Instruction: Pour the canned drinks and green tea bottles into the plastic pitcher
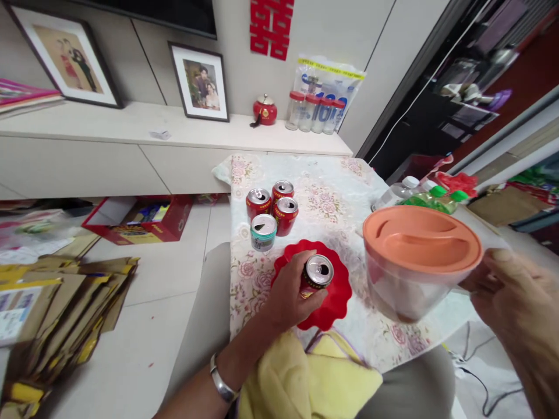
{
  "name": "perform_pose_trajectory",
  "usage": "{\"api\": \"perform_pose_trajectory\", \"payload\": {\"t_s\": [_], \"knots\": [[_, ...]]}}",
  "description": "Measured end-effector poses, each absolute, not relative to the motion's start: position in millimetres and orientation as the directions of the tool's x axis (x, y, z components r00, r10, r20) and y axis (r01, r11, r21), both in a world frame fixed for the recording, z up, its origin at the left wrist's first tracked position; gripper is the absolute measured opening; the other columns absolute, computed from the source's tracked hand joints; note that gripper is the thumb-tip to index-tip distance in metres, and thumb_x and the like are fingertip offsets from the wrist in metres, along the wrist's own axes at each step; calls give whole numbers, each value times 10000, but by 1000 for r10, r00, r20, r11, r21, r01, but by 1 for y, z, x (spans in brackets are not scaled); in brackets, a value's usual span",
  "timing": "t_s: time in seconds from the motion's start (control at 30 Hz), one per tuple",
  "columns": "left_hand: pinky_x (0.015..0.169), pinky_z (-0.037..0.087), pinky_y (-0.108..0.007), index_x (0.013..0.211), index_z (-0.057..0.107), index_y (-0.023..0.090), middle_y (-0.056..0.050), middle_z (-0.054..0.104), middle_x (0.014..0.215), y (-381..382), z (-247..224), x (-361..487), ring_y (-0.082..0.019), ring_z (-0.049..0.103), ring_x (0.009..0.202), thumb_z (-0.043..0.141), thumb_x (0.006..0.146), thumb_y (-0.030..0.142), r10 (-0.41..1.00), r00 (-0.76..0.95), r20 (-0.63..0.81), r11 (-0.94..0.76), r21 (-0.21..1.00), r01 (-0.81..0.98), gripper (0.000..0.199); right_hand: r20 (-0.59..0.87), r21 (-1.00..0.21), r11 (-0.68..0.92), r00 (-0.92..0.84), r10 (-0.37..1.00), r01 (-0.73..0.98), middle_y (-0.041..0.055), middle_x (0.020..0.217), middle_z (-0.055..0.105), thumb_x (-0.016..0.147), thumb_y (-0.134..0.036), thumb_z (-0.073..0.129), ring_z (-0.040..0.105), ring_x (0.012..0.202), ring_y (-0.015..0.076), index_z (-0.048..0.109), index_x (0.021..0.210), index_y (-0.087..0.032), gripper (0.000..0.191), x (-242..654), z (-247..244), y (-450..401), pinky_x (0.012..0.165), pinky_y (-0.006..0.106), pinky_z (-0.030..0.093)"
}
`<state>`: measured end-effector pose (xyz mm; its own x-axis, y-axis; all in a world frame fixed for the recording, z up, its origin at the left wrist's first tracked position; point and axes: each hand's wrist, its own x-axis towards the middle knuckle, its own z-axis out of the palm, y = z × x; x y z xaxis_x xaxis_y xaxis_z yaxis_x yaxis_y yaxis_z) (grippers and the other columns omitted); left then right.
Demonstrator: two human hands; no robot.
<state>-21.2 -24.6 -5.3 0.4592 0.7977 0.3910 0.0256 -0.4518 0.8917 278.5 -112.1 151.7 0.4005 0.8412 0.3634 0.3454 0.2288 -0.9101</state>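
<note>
My left hand (290, 291) is wrapped round an opened drink can (319, 270), which it holds over a red scalloped plate (338, 302). At the right, my right hand (502, 273) grips the side of a clear plastic pitcher (402, 291) with an orange lid (425, 238). The pitcher is raised above the tabletop, and a little brownish liquid shows at its bottom. Its handle is hidden by my fingers. Beyond the plate, three red cans (286, 216) stand upright beside a can with a teal rim (263, 231); their tabs are opened.
A yellow cloth (310, 378) lies across my lap at the edge of the flowered tablecloth (325, 198). Plastic bottles (437, 198) with green and white caps stand at right. Flattened cardboard (82, 302) and a red box (140, 221) are on the floor at left.
</note>
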Motion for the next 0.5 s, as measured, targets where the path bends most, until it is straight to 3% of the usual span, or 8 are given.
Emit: {"api": "perform_pose_trajectory", "payload": {"t_s": [0.1, 0.17, 0.3, 0.5], "knots": [[1123, 530, -531, 1468, 439, 243, -147, 633, 1426, -25, -1, -21, -343, 644, 1323, 727, 869, 244, 807, 467, 363, -421, 907, 23, 665, 396, -918, 294, 567, 722, 267, -43, 502, 302, 851, -446, 798, 294, 436, 76, 459, 585, -205, 493, 291, 135, -109, 377, 234, 235], [1118, 531, -531, 1459, 439, 239, -148, 632, 1418, -25, 0, -22, -342, 648, 1311, 724, 869, 242, 807, 471, 356, -418, 908, 30, 655, 409, -909, 351, 636, 654, 225, -73, 519, 310, 873, -424, 793, 293, 443, 48, 421, 620, -185, 509, 300, 117, -108, 391, 188, 261], [1151, 510, -542, 1478, 405, 237, -154, 612, 1441, -23, 0, -22, -341, 627, 1343, 714, 888, 253, 793, 492, 359, -435, 899, 45, 667, 399, -891, 431, 707, 584, 146, -72, 668, 465, 1037, -435, 650, 389, 516, 22, 580, 877, -125, 356, 317, 74, -104, 474, 142, 365], [1150, 508, -556, 1501, 362, 244, -160, 604, 1450, -24, -4, -25, -343, 628, 1351, 706, 911, 280, 794, 508, 334, -434, 897, 88, 684, 355, -867, 495, 761, 543, 52, 11, 915, 626, 1037, -436, 646, 575, 710, 70, 642, 1108, -121, 323, 323, 24, -97, 615, 199, 522]]}}
